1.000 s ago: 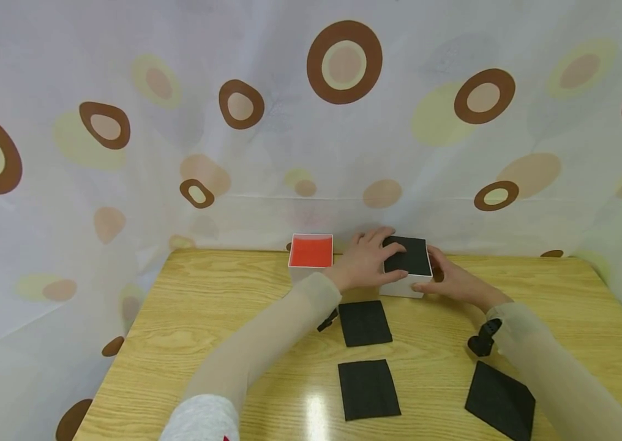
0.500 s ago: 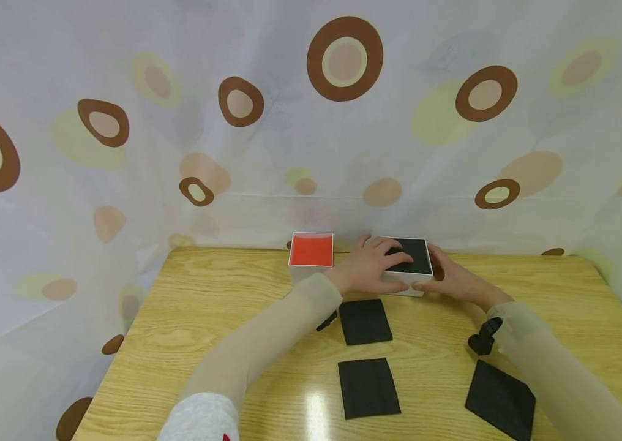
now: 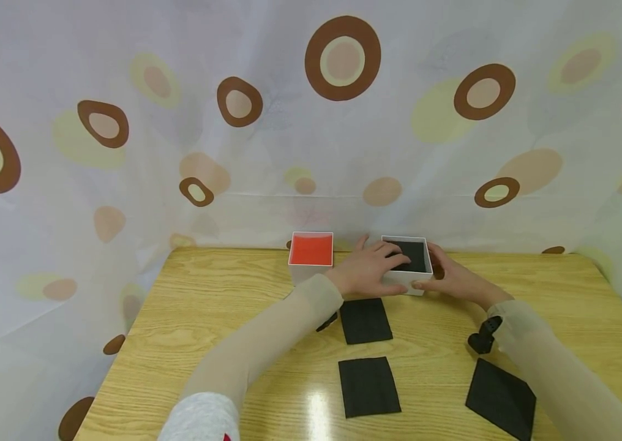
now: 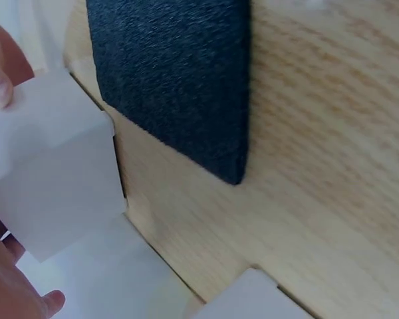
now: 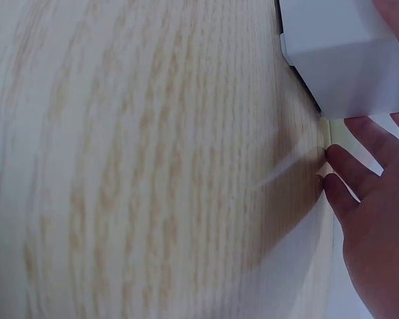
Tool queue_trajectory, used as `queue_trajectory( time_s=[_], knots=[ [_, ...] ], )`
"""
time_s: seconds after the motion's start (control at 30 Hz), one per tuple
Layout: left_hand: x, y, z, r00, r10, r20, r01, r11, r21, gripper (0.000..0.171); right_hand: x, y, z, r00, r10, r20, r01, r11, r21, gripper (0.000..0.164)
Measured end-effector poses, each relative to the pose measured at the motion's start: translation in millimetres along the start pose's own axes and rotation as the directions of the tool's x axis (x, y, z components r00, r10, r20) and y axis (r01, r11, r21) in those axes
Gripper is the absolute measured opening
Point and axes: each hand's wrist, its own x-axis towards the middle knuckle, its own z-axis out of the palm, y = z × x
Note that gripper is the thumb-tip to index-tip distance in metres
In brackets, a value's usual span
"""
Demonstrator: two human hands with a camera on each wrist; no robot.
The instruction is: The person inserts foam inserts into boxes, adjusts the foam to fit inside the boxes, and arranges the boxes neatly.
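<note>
A black, square, felt-like pad (image 3: 417,257) lies inside a white, open-topped cardboard box (image 3: 412,282) with smooth faces and crisp edges, its surface a little below the rim. The left hand (image 3: 368,269) reaches over the box's left side, its fingers spread and fairly straight, the tips resting on the pad, its thumb by the front wall; it grasps nothing. The right hand (image 3: 457,285) holds the box at its right side, thumb against the front wall and fingers parted round the corner.

To the left stands a second white box with a red interior (image 3: 312,250), apart from the first. In front, two loose black square pads (image 3: 367,321) (image 3: 369,387) lie flat, one nearer the boxes; the left wrist view shows a pebbled, fibrous surface. A third loose pad (image 3: 501,398) lies askew beside the right sleeve (image 3: 559,361), which is beige and thin. All rest on a glossy, wood-grained table (image 3: 179,343), backed by a pale curtain (image 3: 267,153) printed with brown-ringed ovals.
</note>
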Motion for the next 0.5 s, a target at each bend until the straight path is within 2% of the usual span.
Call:
queue_trajectory(
  time_s=[0.2, 0.5],
  knots=[
    [2.5, 2.9, -5.6, 0.999, -0.004, 0.032, 0.004, 1.0, 0.015, 0.066, 0.2, 1.6, 0.2, 1.0, 0.002, 0.0, -0.002, 1.0, -0.001, 0.1],
    [6.5, 4.7, -1.2, 0.998, -0.031, 0.052, 0.028, 0.998, 0.05, 0.065, 0.6, 1.5, 0.1, 1.0, -0.005, -0.004, 0.005, 1.0, -0.002, 0.099]
  ],
)
